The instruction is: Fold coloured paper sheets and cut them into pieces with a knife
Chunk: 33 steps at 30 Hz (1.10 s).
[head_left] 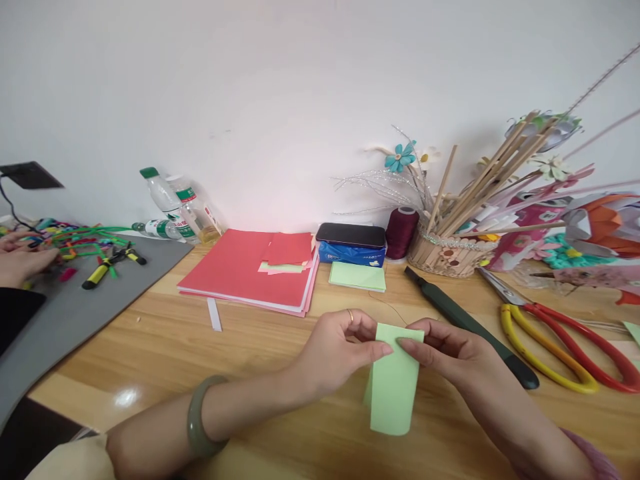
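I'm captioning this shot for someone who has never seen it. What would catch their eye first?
First, the light green paper strip at the near middle of the wooden table, pinched at its top edge between the left hand and the right hand. Next, the red paper stack behind it, and the red-and-yellow scissors at right.

A stack of red paper (245, 270) lies on the wooden table (165, 347). Right of the stack sit a blue tissue pack (351, 253), maroon thread spool (401, 232), stick basket (447, 253) and scissors (555, 340); plastic bottles (173, 203) stand behind it, to its left.
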Motion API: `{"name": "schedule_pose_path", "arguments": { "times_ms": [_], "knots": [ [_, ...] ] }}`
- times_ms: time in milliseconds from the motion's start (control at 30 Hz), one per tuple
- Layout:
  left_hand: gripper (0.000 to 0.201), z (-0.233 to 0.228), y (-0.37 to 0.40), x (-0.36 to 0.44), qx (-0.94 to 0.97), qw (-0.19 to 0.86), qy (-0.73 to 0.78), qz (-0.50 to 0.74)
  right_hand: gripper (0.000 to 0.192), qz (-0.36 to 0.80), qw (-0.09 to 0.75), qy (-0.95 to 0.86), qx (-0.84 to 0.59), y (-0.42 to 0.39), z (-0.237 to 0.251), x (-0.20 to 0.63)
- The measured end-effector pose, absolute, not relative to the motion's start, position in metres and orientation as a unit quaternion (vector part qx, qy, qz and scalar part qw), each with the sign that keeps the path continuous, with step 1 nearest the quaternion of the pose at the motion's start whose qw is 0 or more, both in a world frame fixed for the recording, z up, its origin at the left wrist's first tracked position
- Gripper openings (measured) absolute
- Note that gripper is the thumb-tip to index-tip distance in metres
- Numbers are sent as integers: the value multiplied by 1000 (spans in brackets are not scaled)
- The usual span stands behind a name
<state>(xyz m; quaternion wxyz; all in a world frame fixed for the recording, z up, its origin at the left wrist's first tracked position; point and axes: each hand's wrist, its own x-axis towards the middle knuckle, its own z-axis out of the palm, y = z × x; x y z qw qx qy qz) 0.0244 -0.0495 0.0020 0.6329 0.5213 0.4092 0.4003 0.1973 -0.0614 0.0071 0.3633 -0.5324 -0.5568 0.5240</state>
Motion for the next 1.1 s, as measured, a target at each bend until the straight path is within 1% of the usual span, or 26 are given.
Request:
{"name": "schedule_pose_path", "arguments": {
  "times_ms": [200,433,867,1100],
  "knots": [
    [23,7,-54,25,489,643,432,401,34,500,371,-549,-557,-68,19,190],
    [18,9,-55,25,490,635,450,393,33,499,389,-537,-557,-68,17,189],
    [18,7,-56,24,494,642,446,381,32,509,383,-530,-561,-67,13,189],
    [16,9,-57,23,523,620,443,381,34,491,374,-550,-563,-68,16,190]
  ]
}}
